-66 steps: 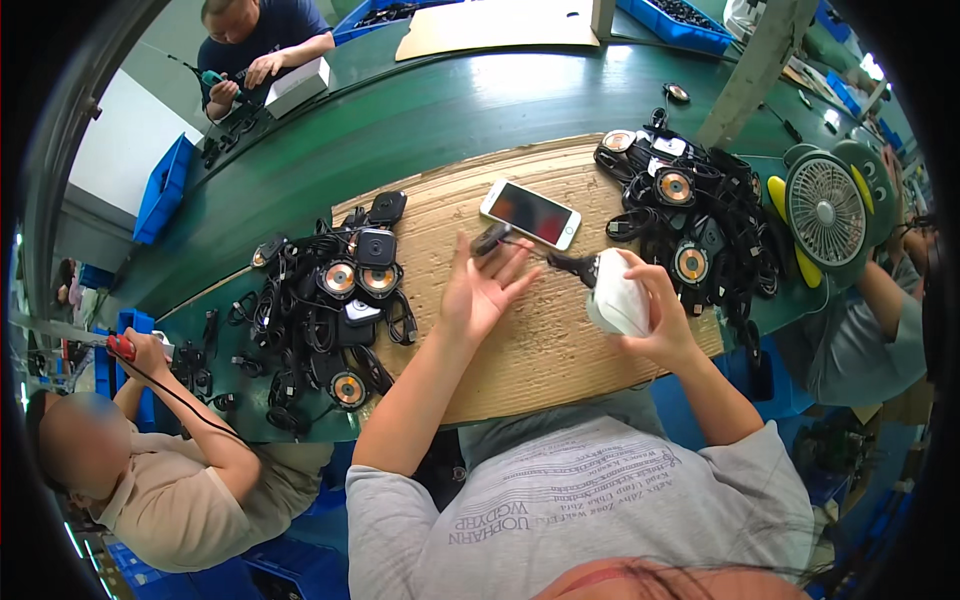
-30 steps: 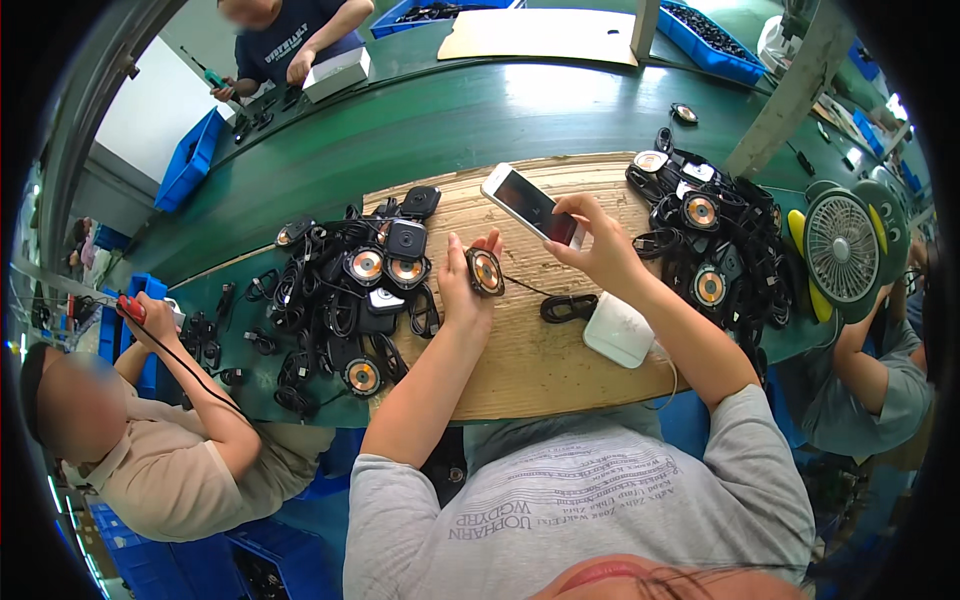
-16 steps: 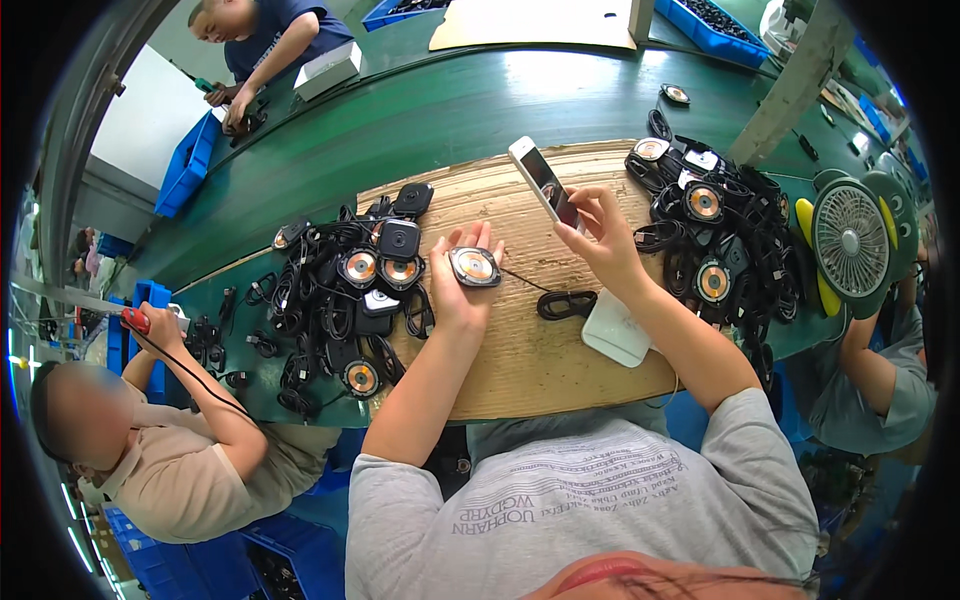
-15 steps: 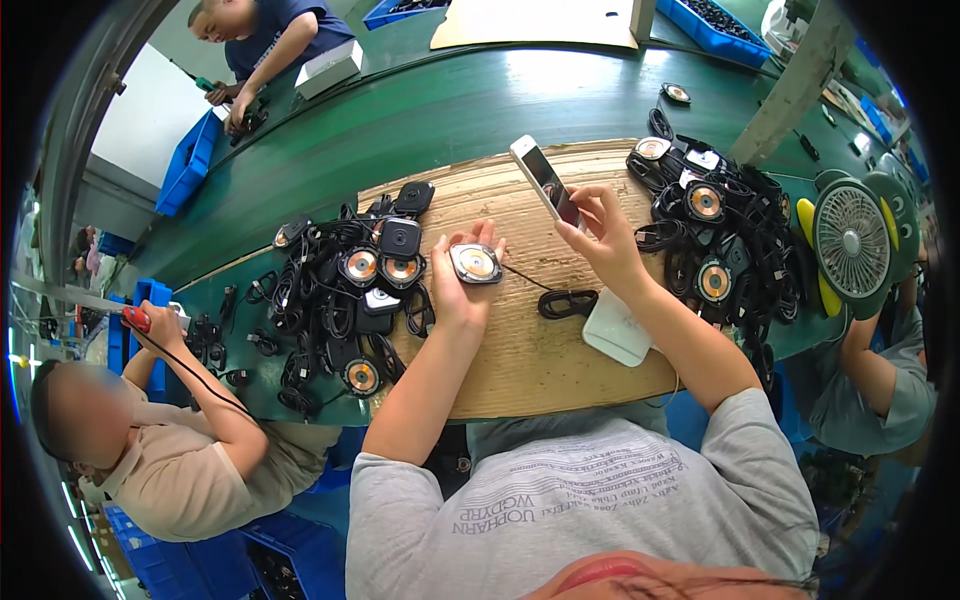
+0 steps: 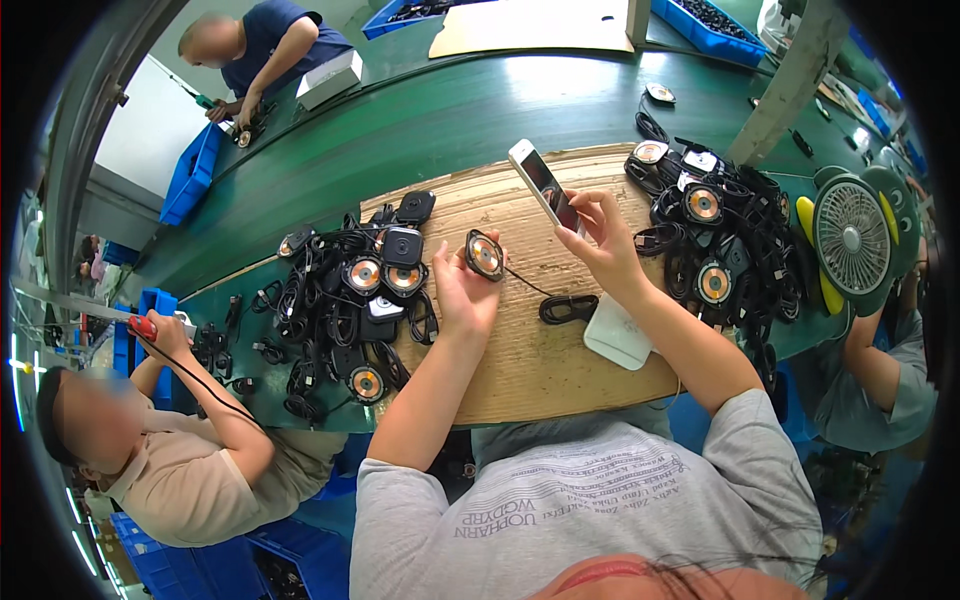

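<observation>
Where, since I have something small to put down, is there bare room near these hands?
The brown corrugated cardboard sheet is bare along its near edge, between the left forearm and rounded square white block. Beyond it, the long green worktop is mostly bare up to the flat tan board. Crowded: the left heap and right heap of tangled black cables, either side.

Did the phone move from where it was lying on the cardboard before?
Yes, up: the phone lay flat on the cardboard, and now the right hand holds it tilted above the board.
</observation>
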The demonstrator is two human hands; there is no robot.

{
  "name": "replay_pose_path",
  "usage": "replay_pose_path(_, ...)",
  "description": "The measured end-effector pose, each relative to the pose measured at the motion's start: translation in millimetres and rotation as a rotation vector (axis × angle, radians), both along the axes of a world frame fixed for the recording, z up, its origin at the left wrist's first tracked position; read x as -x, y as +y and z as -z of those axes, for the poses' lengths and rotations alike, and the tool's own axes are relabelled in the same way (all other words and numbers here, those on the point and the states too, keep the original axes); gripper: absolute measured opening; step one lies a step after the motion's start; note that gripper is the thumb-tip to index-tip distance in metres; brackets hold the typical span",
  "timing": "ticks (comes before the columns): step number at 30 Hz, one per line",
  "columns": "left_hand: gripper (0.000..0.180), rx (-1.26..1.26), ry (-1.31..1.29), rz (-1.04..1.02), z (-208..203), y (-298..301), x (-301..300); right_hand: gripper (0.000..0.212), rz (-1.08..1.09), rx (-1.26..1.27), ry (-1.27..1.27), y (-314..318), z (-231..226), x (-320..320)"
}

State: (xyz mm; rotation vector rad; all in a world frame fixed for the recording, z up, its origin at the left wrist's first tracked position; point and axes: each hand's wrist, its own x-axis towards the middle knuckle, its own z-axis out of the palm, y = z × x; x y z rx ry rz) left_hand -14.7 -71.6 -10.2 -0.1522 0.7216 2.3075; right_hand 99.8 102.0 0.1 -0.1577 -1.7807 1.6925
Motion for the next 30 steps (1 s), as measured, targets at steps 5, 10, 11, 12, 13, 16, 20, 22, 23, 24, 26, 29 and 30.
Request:
replay_pose_path(5, 0.046, -0.038, 0.069, 0.054, 2, 4, -6, 0.039, 0.004, 0.040, 0.012, 4, 3, -2)
replay_pose_path(10, 0.046, -0.069, 0.165, 0.153, -1, 5, -13, 0.039, 0.006, -0.033, 0.007, -1, 5, -3)
replay_pose_path(11, 0.047, -0.052, 0.190, 0.178, -1, 5, -14, 0.039, 0.011, -0.061, 0.000, -4, 7, -4)
replay_pose_path(12, 0.047, -0.035, 0.216, 0.203, -2, 6, -15, 0.039, 0.016, -0.088, -0.008, -4, 7, -4)
replay_pose_path(13, 0.047, -0.032, 0.217, 0.200, -2, 5, -14, 0.039, 0.014, -0.086, -0.007, -5, 5, -4)
replay_pose_path(16, 0.049, -0.076, 0.363, 0.291, -3, 10, -9, 0.042, 0.054, -0.179, -0.048, -3, -10, -4)
replay_pose_path(20, 0.049, -0.090, 0.485, 0.404, -17, 13, -17, 0.046, 0.108, -0.511, -0.028, 3, -17, -10)
replay_pose_path(22, 0.047, -0.084, 0.549, 0.473, -25, 13, -25, 0.048, 0.136, -0.809, -0.012, 7, -21, -14)
replay_pose_path(23, 0.047, -0.087, 0.558, 0.490, -27, 13, -27, 0.048, 0.155, -0.808, -0.009, 7, -23, -15)
replay_pose_path(24, 0.044, -0.083, 0.523, 0.480, -27, 13, -29, 0.048, 0.148, -0.866, -0.010, 7, -26, -16)
replay_pose_path(26, 0.038, -0.073, 0.445, 0.466, -22, 14, -31, 0.048, 0.134, -0.977, -0.025, 6, -27, -17)
replay_pose_path(29, 0.033, -0.032, 0.383, 0.425, -5, 20, -30, 0.048, 0.120, -1.040, -0.070, 4, -32, -17)
replay_pose_path(30, 0.030, 0.000, 0.365, 0.373, 2, 23, -28, 0.049, 0.099, -1.054, -0.094, 3, -35, -15)
